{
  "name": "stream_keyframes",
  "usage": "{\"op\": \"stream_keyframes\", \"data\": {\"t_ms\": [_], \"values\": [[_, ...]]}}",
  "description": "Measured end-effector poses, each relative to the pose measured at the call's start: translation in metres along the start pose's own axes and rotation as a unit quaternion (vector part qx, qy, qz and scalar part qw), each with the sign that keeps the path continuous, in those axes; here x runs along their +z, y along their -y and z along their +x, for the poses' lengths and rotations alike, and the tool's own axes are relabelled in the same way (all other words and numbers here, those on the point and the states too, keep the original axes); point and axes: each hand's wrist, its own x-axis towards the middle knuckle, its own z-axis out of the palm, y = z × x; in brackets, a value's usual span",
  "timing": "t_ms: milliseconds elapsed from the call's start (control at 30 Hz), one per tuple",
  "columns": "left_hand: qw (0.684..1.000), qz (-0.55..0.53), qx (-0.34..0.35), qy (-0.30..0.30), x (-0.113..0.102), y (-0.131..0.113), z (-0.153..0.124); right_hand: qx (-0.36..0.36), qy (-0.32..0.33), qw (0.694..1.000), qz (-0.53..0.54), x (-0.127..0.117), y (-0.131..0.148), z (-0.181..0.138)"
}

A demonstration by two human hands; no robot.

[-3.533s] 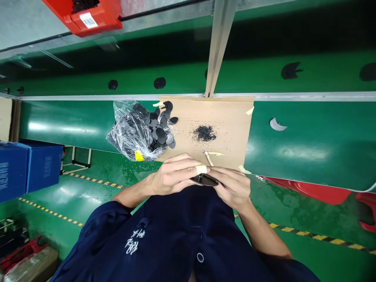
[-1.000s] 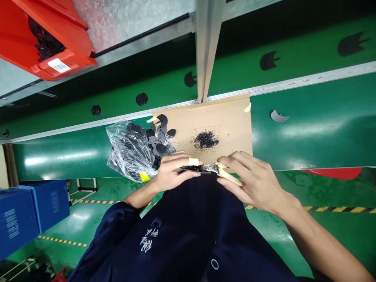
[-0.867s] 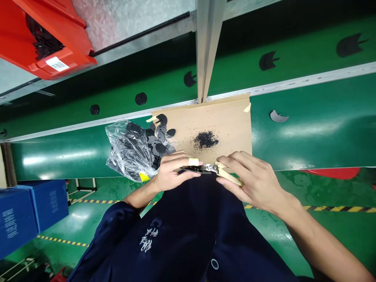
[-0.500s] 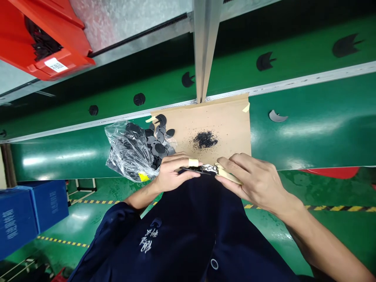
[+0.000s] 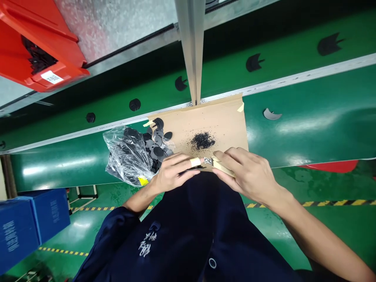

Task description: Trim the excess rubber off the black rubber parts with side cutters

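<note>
My left hand (image 5: 172,171), with pale tape round one finger, pinches a thin flat black piece (image 5: 192,168) seen nearly edge-on. In my right hand (image 5: 251,172) is a pair of small metal nippers (image 5: 208,161) with cream-coloured handles. Their jaws point left, close to the left fingertips; whether they touch the piece I cannot tell. Beyond the hands, a pile of tiny black bits (image 5: 202,140) lies on a brown paper sheet (image 5: 226,113). Flat dark discs (image 5: 158,151) spill from a clear plastic bag (image 5: 125,156) left of it.
Along the green belt (image 5: 158,98) lie several black shapes spaced apart. A metal post (image 5: 194,58) rises behind the paper. A grey crescent (image 5: 272,114) rests on the green bench at right. Upper left stands a red bin (image 5: 70,70); blue boxes (image 5: 53,211) are lower left.
Both hands have moved a little away from my body, nearer the pile of bits, still holding the nippers and the black piece. The whole view has shifted slightly.
</note>
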Motion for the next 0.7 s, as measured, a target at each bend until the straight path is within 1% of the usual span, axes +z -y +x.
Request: {"op": "stream_keyframes", "data": {"t_ms": [67, 200, 300, 367, 400, 467, 533, 600, 633, 667, 700], "values": [[0.999, 0.032, 0.011, 0.02, 0.003, 0.002, 0.001, 0.009, 0.002, 1.0, -0.01, 0.0, 0.0, 0.0], [0.998, 0.052, 0.013, 0.032, 0.009, 0.005, -0.001, 0.023, 0.008, 0.999, -0.024, -0.002, -0.001, -0.004], [0.998, 0.052, 0.007, 0.035, 0.012, 0.006, -0.002, 0.037, 0.019, 0.999, -0.027, -0.004, -0.002, -0.009], [0.999, 0.038, -0.002, 0.022, 0.014, 0.006, -0.001, 0.053, 0.018, 0.998, -0.013, -0.003, -0.003, -0.012], [1.0, 0.025, -0.009, 0.008, 0.015, 0.006, -0.001, 0.065, 0.011, 0.998, 0.006, -0.001, -0.002, -0.013], [0.999, -0.013, -0.028, -0.033, 0.019, 0.006, 0.0, 0.094, -0.011, 0.992, 0.085, 0.006, -0.001, -0.013], [0.993, -0.069, -0.06, -0.079, 0.023, 0.006, -0.001, 0.121, -0.036, 0.973, 0.195, 0.016, 0.003, -0.011], [0.981, -0.126, -0.096, -0.11, 0.026, 0.005, -0.003, 0.138, -0.057, 0.947, 0.284, 0.027, 0.007, -0.008], [0.977, -0.145, -0.107, -0.116, 0.026, 0.004, -0.004, 0.138, -0.068, 0.94, 0.305, 0.031, 0.008, -0.006], [0.976, -0.149, -0.109, -0.114, 0.025, 0.004, -0.006, 0.13, -0.079, 0.94, 0.305, 0.034, 0.01, -0.005], [0.98, -0.134, -0.101, -0.103, 0.023, 0.003, -0.006, 0.111, -0.089, 0.947, 0.287, 0.035, 0.011, -0.003]]}}
